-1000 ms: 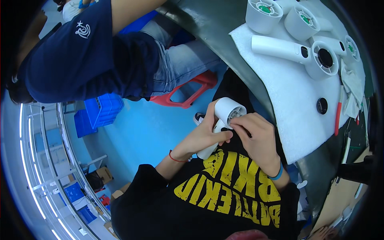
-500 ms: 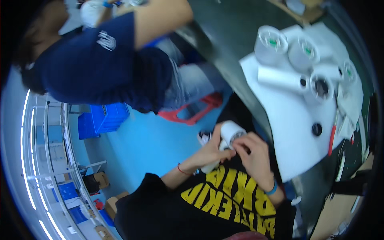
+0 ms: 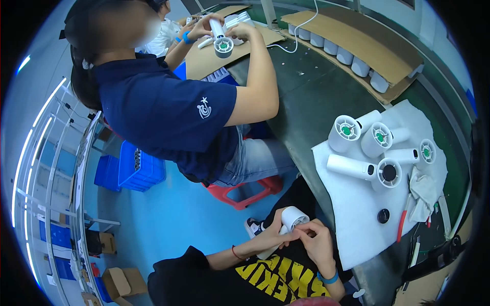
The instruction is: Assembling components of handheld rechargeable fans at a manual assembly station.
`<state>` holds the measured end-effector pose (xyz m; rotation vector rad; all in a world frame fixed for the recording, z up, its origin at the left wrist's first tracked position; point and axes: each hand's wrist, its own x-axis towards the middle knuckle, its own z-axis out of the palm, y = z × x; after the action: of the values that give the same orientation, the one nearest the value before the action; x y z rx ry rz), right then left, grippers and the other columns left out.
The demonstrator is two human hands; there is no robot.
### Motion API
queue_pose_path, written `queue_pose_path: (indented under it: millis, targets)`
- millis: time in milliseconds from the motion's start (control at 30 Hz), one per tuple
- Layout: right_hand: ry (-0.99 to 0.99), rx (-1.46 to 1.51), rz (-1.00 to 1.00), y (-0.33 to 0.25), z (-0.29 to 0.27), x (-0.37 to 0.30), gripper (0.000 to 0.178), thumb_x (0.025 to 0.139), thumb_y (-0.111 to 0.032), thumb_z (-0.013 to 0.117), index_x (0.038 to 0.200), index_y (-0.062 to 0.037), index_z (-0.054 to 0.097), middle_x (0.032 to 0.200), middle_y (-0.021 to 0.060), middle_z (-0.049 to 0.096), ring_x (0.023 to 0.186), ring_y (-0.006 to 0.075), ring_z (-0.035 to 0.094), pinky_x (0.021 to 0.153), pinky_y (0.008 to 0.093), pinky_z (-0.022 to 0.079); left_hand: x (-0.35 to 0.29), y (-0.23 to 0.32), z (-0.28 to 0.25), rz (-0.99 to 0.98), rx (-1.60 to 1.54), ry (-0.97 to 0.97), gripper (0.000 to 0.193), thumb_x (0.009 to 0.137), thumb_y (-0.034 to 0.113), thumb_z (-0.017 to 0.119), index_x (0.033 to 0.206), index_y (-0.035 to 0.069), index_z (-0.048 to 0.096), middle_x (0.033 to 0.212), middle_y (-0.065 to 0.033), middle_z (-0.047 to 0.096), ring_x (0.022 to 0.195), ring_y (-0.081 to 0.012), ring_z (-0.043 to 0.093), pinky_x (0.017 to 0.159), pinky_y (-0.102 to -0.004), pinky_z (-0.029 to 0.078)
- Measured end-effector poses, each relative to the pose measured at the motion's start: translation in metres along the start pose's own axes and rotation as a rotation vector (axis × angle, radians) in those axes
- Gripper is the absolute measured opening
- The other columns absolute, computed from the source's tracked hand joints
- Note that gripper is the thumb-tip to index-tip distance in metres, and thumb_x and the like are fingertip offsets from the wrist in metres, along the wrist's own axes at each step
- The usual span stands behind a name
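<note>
Above my lap I hold a white handheld fan [image 3: 293,216] with a round, vaned head and a handle. My left hand [image 3: 275,235] is closed round it from the left, just below the head, and partly hides the handle. The fingers of my right hand [image 3: 317,241] are pinched together at the lower edge of the head's open face. Whatever lies between those fingertips is too small to make out. To the right, a white cloth [image 3: 352,229] on the table carries several similar fans [image 3: 347,167], some with green centres, and a round black cap [image 3: 383,215].
A red-handled tool [image 3: 402,226] and a crumpled white rag [image 3: 422,187] lie at the cloth's right side. A co-worker [image 3: 168,97] sits at the left, holding another fan [image 3: 223,46]. Cardboard [image 3: 367,43] covers a row of white cylinders at the back. Blue crates [image 3: 140,166] stand on the floor.
The view has tilted up, so my hands appear lower and the co-worker's hands and table's far end now show. Both my hands stay at the same fan.
</note>
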<state>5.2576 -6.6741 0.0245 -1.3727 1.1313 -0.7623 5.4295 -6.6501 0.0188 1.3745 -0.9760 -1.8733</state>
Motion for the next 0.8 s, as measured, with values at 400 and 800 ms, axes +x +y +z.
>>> queue_pose_path:
  millis: [400, 800]
  targets:
    - [0.15, -0.553, -0.525, -0.036, 0.009, -0.015, 0.032, 0.075, -0.009, 0.066, 0.106, -0.0004, 0.064, 0.099, 0.0066, 0.058, 0.083, 0.0198, 0.06, 0.07, 0.0283, 0.053, -0.016, 0.027, 0.0, 0.071, -0.317, 0.147, 0.059, 0.09, 0.031, 0.06, 0.134, 0.014, 0.026, 0.105, -0.0093, 0.052, 0.073, -0.0164, 0.057, 0.053, -0.026, 0.048]
    - [0.488, -0.376, -0.622, -0.081, -0.018, -0.063, 0.04, 0.071, -0.006, 0.071, 0.11, -0.0038, 0.068, 0.105, 0.0092, 0.059, 0.096, 0.0215, 0.058, 0.078, 0.0304, 0.049, -0.019, 0.086, 0.044, 0.193, -0.387, -0.165, 0.07, 0.082, 0.033, 0.063, 0.136, 0.001, 0.033, 0.128, -0.0242, 0.047, 0.066, -0.0196, 0.059, 0.055, -0.0271, 0.048]
